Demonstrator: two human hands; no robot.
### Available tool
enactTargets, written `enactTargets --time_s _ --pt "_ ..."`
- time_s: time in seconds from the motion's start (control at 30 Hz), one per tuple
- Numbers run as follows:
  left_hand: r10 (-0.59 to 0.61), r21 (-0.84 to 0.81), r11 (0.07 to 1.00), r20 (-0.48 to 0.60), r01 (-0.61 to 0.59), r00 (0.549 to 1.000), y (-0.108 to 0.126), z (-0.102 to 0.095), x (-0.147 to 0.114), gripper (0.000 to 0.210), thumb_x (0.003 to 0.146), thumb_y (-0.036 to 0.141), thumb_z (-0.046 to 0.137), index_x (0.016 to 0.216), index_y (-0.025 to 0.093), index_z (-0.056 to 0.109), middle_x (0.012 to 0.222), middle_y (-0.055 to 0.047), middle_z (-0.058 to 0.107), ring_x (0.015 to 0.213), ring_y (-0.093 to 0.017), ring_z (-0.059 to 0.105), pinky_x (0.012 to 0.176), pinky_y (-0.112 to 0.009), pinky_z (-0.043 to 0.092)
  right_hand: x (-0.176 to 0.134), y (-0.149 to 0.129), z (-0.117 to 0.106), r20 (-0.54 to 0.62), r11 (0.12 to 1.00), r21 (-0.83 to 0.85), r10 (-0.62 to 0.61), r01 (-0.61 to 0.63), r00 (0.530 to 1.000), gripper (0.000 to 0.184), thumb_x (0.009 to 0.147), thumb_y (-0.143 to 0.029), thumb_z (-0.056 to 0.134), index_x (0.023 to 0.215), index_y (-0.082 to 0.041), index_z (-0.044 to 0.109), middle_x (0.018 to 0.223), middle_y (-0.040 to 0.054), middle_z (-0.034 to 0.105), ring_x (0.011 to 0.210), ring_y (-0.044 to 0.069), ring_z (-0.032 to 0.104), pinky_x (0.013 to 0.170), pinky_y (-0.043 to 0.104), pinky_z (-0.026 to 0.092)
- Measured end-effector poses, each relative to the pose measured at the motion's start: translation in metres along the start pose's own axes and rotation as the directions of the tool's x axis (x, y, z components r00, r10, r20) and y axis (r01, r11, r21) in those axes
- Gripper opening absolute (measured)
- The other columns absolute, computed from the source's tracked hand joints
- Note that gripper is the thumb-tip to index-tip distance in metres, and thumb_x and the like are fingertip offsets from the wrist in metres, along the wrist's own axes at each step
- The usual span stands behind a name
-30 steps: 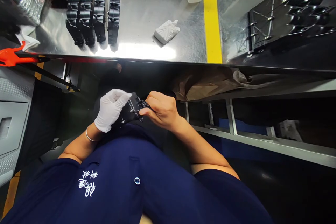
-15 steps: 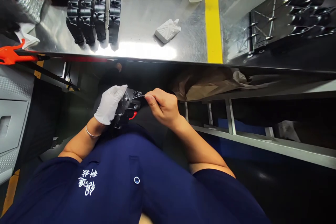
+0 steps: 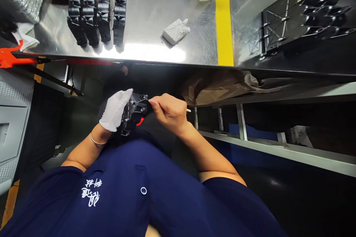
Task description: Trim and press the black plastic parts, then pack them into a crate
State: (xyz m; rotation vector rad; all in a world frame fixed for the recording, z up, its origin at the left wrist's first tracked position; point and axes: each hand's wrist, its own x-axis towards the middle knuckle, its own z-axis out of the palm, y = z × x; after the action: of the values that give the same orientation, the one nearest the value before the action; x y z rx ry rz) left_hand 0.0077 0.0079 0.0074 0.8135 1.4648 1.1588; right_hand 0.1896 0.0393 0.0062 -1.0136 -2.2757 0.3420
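My left hand [image 3: 113, 111], in a white glove, is closed around a black moulded part [image 3: 132, 113] with raised round bosses, held low over my lap. Its fingers cover the part's left side. My bare right hand [image 3: 169, 113] is closed around a slim tool [image 3: 144, 99]. The tool's thin metal shaft reaches left to the part, and its pale rear end pokes out behind the fist. Whether the tip touches the part I cannot tell. Just below the part shows a small red piece [image 3: 140, 121]; what it belongs to is unclear.
Across the front is a metal bench [image 3: 150, 7] bearing several black housings [image 3: 104, 11], a white wrapped block [image 3: 175, 31] and yellow tape [image 3: 224, 26]. More black parts [image 3: 289, 18] lie right. An orange air gun [image 3: 16, 55] is left; a metal frame [image 3: 272, 148] stands low right.
The right hand has shifted slightly left with the tool toward the part, and the tool's pale rear end now shows behind the fist. The view has drifted slightly.
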Motion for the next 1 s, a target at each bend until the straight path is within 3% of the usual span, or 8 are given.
enactTargets --time_s 0.17,0.3,0.47,0.57,0.8,1.0 --pt "-0.010 -0.005 1.000 0.005 0.010 1.000 0.001 0.001 -0.002 0.045 0.080 0.055 0.065 0.057 0.019 0.050 0.058 0.003 0.049 0.055 -0.009 0.043 0.055 -0.025 0.041 0.001 -0.002 -0.003 0.074 0.977 0.210 0.025 -0.041 0.997 0.032 0.096 -0.030 0.049 0.073 -0.016 0.065 0.059 0.0020 0.061 0.052 0.011 0.052 0.052 0.024 0.039" --pt "-0.041 -0.051 0.998 0.013 0.042 0.999 0.005 0.002 -0.004 0.045 0.078 0.056 0.067 0.059 0.018 0.052 0.060 0.004 0.050 0.058 -0.009 0.044 0.059 -0.023 0.041 0.005 0.000 -0.011 0.183 0.875 0.477 -0.010 -0.080 0.983 0.036 0.097 -0.032 0.046 0.070 -0.017 0.064 0.060 0.0014 0.063 0.050 0.009 0.054 0.049 0.022 0.040" --pt "-0.035 -0.103 0.994 -0.001 0.035 0.999 0.004 0.001 -0.005 0.041 0.078 0.054 0.067 0.064 0.018 0.057 0.063 0.004 0.056 0.060 -0.009 0.049 0.060 -0.023 0.042 0.006 -0.001 -0.014 0.061 0.954 0.299 0.009 -0.027 0.998 0.031 0.095 -0.030 0.049 0.073 -0.017 0.067 0.062 0.0031 0.065 0.053 0.011 0.057 0.052 0.023 0.043" --pt "-0.025 -0.101 0.995 -0.021 0.023 0.999 0.004 -0.001 -0.005 0.039 0.078 0.053 0.067 0.066 0.018 0.059 0.064 0.003 0.058 0.060 -0.010 0.051 0.060 -0.024 0.042 0.005 -0.004 -0.013 0.069 0.978 0.207 -0.011 -0.003 0.998 0.032 0.096 -0.030 0.048 0.073 -0.017 0.066 0.060 0.0029 0.063 0.052 0.011 0.054 0.052 0.023 0.041" --pt "-0.014 -0.083 0.997 -0.078 0.007 0.997 0.002 -0.001 -0.006 0.035 0.077 0.050 0.069 0.069 0.017 0.062 0.066 0.002 0.063 0.061 -0.010 0.056 0.060 -0.024 0.044 0.008 -0.005 -0.018 0.183 0.922 0.381 0.000 -0.071 0.983 0.031 0.095 -0.026 0.052 0.067 -0.016 0.062 0.056 -0.0010 0.058 0.048 0.007 0.049 0.048 0.019 0.037" --pt "0.018 -0.082 0.996 -0.114 -0.027 0.993 -0.002 0.001 -0.007 0.033 0.074 0.049 0.072 0.073 0.017 0.065 0.068 0.002 0.065 0.064 -0.011 0.059 0.062 -0.024 0.045 0.008 -0.001 -0.024 0.324 0.898 0.415 0.004 -0.146 0.946 0.033 0.096 -0.028 0.050 0.068 -0.015 0.063 0.057 -0.0012 0.059 0.049 0.006 0.049 0.049 0.017 0.038"
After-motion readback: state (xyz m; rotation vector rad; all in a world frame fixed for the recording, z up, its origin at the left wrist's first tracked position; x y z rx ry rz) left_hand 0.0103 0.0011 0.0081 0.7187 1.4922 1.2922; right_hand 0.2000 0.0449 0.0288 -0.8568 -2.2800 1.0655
